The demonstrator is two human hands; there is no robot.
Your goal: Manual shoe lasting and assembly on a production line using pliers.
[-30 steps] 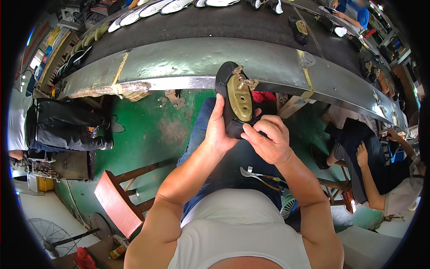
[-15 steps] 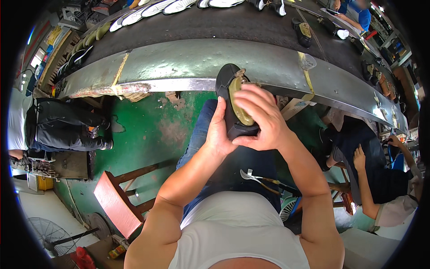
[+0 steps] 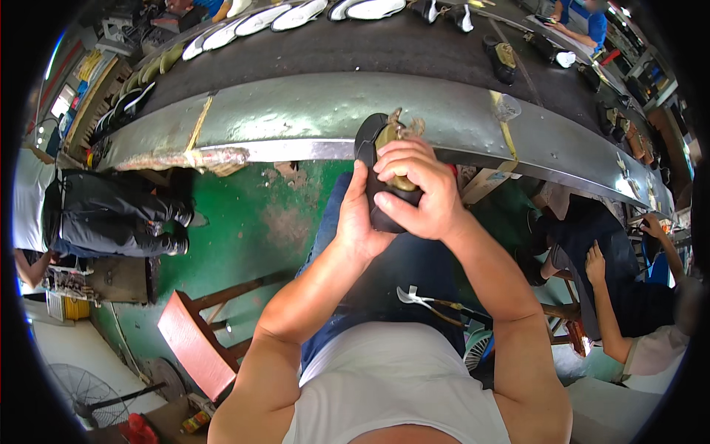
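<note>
Black shoe (image 3: 367,142) held up before the torso, between both hands; long axis running away from the body, far end leaning slightly left. Left hand (image 3: 358,220) clamped on the shoe's left flank, thumb up along the edge. Right hand (image 3: 429,183) laid from the right across the olive last (image 3: 385,136), touching, fingers bent, thumb toward the near end; nearer to the last than the left hand; firm grip or loose, cannot tell. Far end overlapping the ledge (image 3: 310,111) in view; contact there unclear. Shoe matte, rounded at the far end; last smooth, hard-looking; cord (image 3: 411,130) brown, rough, tangled at its far part. Ledge metallic, dented, shiny. Tool (image 3: 409,297) on the lap, pale curved head. Beyond, white shoes (image 3: 299,15) in a row on a dark surface (image 3: 333,52).
</note>
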